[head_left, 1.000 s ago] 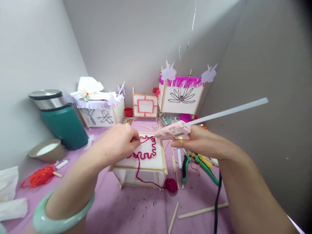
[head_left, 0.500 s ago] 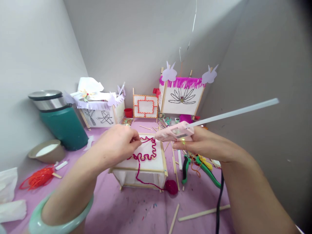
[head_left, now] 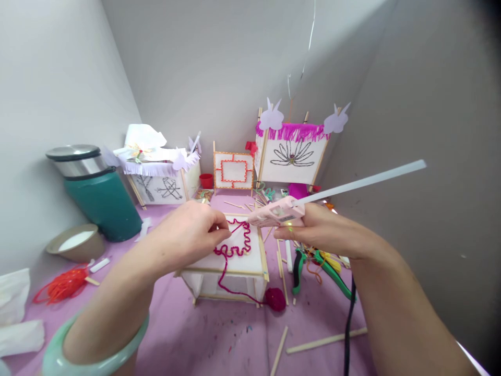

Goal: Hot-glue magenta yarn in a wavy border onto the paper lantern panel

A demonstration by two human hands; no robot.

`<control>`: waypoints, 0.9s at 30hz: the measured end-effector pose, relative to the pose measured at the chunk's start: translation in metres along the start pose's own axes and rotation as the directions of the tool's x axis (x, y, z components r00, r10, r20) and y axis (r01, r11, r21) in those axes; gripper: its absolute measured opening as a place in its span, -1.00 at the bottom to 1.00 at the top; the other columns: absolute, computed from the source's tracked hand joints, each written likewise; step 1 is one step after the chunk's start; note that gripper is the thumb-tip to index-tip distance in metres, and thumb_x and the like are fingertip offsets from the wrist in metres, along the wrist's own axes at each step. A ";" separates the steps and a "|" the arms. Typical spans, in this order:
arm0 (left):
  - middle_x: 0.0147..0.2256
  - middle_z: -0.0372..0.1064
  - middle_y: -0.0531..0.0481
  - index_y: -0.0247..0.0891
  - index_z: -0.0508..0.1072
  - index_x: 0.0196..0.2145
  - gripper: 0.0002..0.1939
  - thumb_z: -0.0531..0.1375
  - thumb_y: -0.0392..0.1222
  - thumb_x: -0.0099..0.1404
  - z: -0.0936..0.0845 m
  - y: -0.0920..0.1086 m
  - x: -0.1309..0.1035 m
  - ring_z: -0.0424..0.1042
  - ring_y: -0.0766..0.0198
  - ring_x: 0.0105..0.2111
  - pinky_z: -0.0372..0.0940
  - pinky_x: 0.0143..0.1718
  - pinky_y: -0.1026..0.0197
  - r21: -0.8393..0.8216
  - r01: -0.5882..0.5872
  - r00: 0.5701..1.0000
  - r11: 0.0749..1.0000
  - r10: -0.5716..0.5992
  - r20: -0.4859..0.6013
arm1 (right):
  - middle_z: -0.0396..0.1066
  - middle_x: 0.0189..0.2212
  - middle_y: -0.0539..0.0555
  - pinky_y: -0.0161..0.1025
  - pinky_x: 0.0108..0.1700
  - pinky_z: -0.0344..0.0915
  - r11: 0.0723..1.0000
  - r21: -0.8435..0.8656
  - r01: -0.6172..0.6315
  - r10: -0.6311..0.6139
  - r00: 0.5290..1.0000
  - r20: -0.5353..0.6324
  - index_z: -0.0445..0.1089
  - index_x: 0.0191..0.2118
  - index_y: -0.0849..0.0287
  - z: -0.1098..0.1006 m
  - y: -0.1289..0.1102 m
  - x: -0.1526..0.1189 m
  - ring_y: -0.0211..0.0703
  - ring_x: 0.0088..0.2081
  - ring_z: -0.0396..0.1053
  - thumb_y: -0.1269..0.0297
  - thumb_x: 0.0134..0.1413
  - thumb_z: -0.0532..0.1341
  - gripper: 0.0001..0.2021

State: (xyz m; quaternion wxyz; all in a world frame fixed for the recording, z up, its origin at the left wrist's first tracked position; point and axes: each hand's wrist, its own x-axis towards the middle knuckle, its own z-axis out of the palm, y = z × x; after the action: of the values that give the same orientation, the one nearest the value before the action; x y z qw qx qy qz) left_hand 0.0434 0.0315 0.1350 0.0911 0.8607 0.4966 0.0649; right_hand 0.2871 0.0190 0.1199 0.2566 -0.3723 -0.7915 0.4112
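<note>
My left hand [head_left: 195,230] pinches the magenta yarn [head_left: 247,241] over the white top of a stick-framed box [head_left: 203,265]. The yarn lies there in a wavy outline, and its strand runs down the front to a magenta ball [head_left: 275,299]. My right hand [head_left: 313,230] is closed around a pink glue gun [head_left: 276,212], whose tip is at the yarn near the top's back right corner. A long translucent glue stick [head_left: 364,183] sticks out of the gun's rear.
Green-handled pliers [head_left: 298,271] and loose sticks lie right of the box, near a black cord [head_left: 349,324]. At left are a green bottle [head_left: 102,201], a bowl [head_left: 74,243] and red yarn [head_left: 62,286]. Decorated lanterns [head_left: 291,156] stand behind.
The glue gun and my right hand have shifted slightly left. My left hand has moved a little to the right, with its fingers still pinched on the yarn.
</note>
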 end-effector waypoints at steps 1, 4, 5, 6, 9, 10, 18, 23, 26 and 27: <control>-0.58 0.37 0.09 -0.19 0.49 -0.52 -0.71 0.05 -0.09 0.23 0.000 0.000 0.000 0.25 0.36 -0.57 0.05 -0.50 0.25 -0.003 0.000 1.000 1.000 0.000 0.006 | 0.36 0.12 -0.08 -0.21 0.17 0.23 1.000 0.002 -0.002 0.002 1.000 -0.001 0.33 0.14 -0.07 0.000 0.000 0.000 -0.16 0.14 0.29 0.32 0.18 0.19 -0.60; -0.57 0.39 0.07 -0.18 0.50 -0.50 -0.70 0.04 -0.09 0.23 0.002 -0.001 0.001 0.26 0.34 -0.56 0.04 -0.51 0.24 0.013 0.001 1.000 1.000 -0.001 0.002 | 0.38 0.10 -0.08 -0.19 0.17 0.24 0.999 -0.015 -0.037 0.037 0.999 -0.028 0.36 0.11 -0.05 0.000 -0.001 0.000 -0.13 0.13 0.30 0.31 0.17 0.20 -0.62; -0.56 0.39 0.06 -0.19 0.50 -0.50 -0.70 0.04 -0.09 0.23 0.003 -0.001 0.001 0.26 0.33 -0.56 0.03 -0.51 0.23 0.027 0.006 1.000 1.000 -0.006 -0.006 | 0.39 0.09 -0.07 -0.18 0.17 0.23 0.998 -0.027 -0.055 0.054 0.998 -0.039 0.37 0.09 -0.04 0.000 -0.001 -0.001 -0.12 0.13 0.30 0.31 0.16 0.20 -0.63; -0.57 0.38 0.05 -0.19 0.49 -0.51 -0.70 0.03 -0.09 0.23 0.004 -0.002 0.002 0.25 0.33 -0.56 0.02 -0.51 0.23 0.043 0.012 1.000 0.999 -0.012 -0.017 | 0.39 0.08 -0.07 -0.17 0.18 0.23 0.997 -0.037 -0.067 0.065 0.997 -0.050 0.38 0.08 -0.03 0.000 -0.001 -0.001 -0.11 0.13 0.30 0.32 0.16 0.20 -0.64; -0.58 0.36 0.03 -0.21 0.43 -0.55 -0.70 0.03 -0.10 0.23 0.005 -0.002 0.003 0.24 0.30 -0.55 0.02 -0.51 0.21 0.071 0.035 0.998 0.997 -0.031 -0.056 | 0.40 0.08 -0.07 -0.17 0.17 0.23 0.996 -0.051 -0.077 0.073 0.995 -0.070 0.39 0.06 -0.03 -0.001 -0.002 -0.002 -0.11 0.12 0.31 0.33 0.15 0.20 -0.65; -0.58 0.35 0.03 -0.21 0.41 -0.56 -0.71 0.02 -0.10 0.23 0.005 -0.002 0.003 0.23 0.30 -0.55 0.02 -0.51 0.21 0.073 0.041 0.997 0.996 -0.036 -0.067 | 0.40 0.08 -0.07 -0.18 0.16 0.24 0.996 -0.046 -0.070 0.067 0.995 -0.068 0.39 0.06 -0.03 -0.001 -0.002 -0.003 -0.12 0.12 0.31 0.32 0.15 0.20 -0.65; -0.54 0.40 0.02 -0.20 0.42 -0.53 -0.71 0.01 -0.09 0.22 0.002 0.000 0.001 0.27 0.28 -0.52 0.03 -0.49 0.20 0.049 0.073 0.993 0.996 -0.068 -0.096 | 0.41 0.07 -0.07 -0.16 0.17 0.24 0.998 -0.057 -0.033 0.030 0.998 -0.047 0.38 0.09 -0.04 0.001 0.000 -0.001 -0.11 0.11 0.32 0.33 0.15 0.20 -0.63; -0.50 0.44 0.02 -0.16 0.47 -0.48 -0.72 0.01 -0.09 0.21 0.003 0.001 0.002 0.31 0.25 -0.48 0.05 -0.47 0.20 0.033 0.089 0.991 0.996 -0.085 -0.101 | 0.43 0.04 -0.09 -0.17 0.12 0.27 0.996 -0.075 -0.047 0.041 0.996 -0.080 0.40 0.06 -0.06 0.001 -0.001 -0.001 -0.10 0.08 0.35 0.35 0.14 0.19 -0.64; -0.53 0.41 0.01 -0.19 0.44 -0.52 -0.70 0.00 -0.07 0.22 0.002 0.000 0.002 0.28 0.26 -0.51 0.04 -0.49 0.19 0.057 0.077 0.994 0.995 -0.072 -0.081 | 0.42 0.05 -0.09 -0.20 0.12 0.27 0.996 -0.077 -0.051 0.045 0.996 -0.072 0.40 0.05 -0.05 0.000 0.000 -0.001 -0.11 0.11 0.32 0.37 0.13 0.18 -0.64; -0.55 0.40 0.01 -0.19 0.43 -0.53 -0.69 0.00 -0.07 0.23 0.002 0.000 0.002 0.27 0.27 -0.53 0.03 -0.49 0.19 0.063 0.069 0.995 0.996 -0.065 -0.074 | 0.43 0.04 -0.08 -0.19 0.12 0.27 0.995 -0.085 -0.060 0.054 0.996 -0.072 0.40 0.04 -0.04 0.000 0.000 -0.001 -0.10 0.10 0.33 0.36 0.13 0.19 -0.65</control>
State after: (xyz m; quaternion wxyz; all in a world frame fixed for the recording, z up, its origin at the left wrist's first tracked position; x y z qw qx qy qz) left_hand 0.0450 0.0335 0.1332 0.0471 0.8432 0.5301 0.0767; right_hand 0.2874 0.0181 0.1198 0.2557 -0.4198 -0.7882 0.3703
